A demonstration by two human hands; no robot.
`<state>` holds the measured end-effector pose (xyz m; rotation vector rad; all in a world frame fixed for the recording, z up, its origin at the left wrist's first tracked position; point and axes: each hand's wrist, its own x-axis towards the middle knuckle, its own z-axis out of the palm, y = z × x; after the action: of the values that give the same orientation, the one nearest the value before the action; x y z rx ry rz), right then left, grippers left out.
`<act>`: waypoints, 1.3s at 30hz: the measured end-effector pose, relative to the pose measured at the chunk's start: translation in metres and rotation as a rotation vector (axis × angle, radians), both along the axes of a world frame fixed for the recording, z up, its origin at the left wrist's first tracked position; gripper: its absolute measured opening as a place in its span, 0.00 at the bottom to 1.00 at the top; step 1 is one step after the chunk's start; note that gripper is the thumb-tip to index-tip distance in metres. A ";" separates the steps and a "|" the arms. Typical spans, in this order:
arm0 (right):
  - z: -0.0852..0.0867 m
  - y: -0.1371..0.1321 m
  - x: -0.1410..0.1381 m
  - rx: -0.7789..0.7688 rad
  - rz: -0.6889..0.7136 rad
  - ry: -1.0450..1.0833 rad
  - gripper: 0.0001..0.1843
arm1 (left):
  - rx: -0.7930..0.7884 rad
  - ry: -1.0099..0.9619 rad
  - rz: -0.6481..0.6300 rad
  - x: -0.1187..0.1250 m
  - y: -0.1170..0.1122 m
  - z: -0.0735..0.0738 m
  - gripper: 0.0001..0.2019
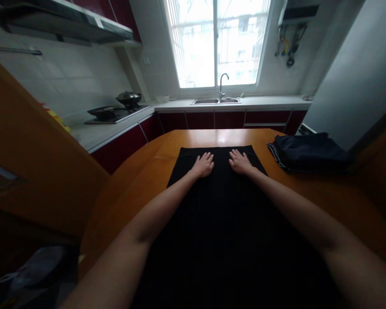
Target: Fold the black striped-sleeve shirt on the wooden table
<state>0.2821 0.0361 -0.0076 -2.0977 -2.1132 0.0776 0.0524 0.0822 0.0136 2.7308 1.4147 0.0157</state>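
Note:
A large piece of black cloth (223, 214) lies spread flat on the wooden table (148, 180), its far edge straight and its near part running out of view below me. My left hand (204, 165) rests palm down on the cloth close to that far edge, fingers spread. Level with it, to the right, my right hand (239, 162) also lies flat on the fabric with its fingers apart. Neither hand grips anything. Whether the cloth is a garment I cannot tell.
Dark folded fabric (309, 152) is stacked at the table's right side. Beyond the table runs a counter with a sink (215, 101) and a faucet (223, 86). A stove (116, 115) with two pans stands at the left. A bag (40, 266) sits low at the left.

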 end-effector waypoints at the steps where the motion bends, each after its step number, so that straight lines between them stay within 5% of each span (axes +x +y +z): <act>1: -0.001 0.010 -0.010 -0.007 0.069 0.019 0.34 | -0.008 -0.008 -0.042 0.019 0.000 -0.005 0.30; 3: -0.005 0.026 -0.015 -0.034 0.138 0.045 0.33 | -0.022 -0.025 -0.082 0.045 0.005 -0.013 0.31; 5: -0.009 0.038 0.004 -0.050 0.088 0.045 0.34 | -0.035 -0.047 -0.075 0.044 0.022 -0.016 0.31; 10: -0.011 0.051 0.085 -0.080 -0.146 0.032 0.37 | -0.028 -0.074 0.085 -0.039 0.091 -0.013 0.33; 13: -0.012 0.050 0.100 -0.083 -0.178 0.032 0.37 | -0.034 -0.036 0.241 -0.087 0.116 -0.011 0.34; 19: -0.009 0.036 0.088 0.111 -0.357 0.039 0.34 | -0.009 -0.117 0.365 -0.118 0.104 -0.004 0.32; 22: -0.005 0.029 0.093 0.066 -0.450 0.093 0.32 | -0.020 -0.128 0.364 -0.119 0.097 0.002 0.28; 31: -0.013 0.025 0.101 -0.026 -0.358 0.151 0.35 | 0.016 -0.143 0.379 -0.119 0.106 -0.008 0.27; 39: -0.014 0.042 0.110 0.094 -0.315 0.280 0.31 | 0.051 -0.184 0.335 -0.119 0.129 -0.017 0.27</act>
<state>0.3926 0.0777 -0.0215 -2.1875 -1.5835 0.2142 -0.0667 0.2110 -0.0033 2.4188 1.8128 0.3146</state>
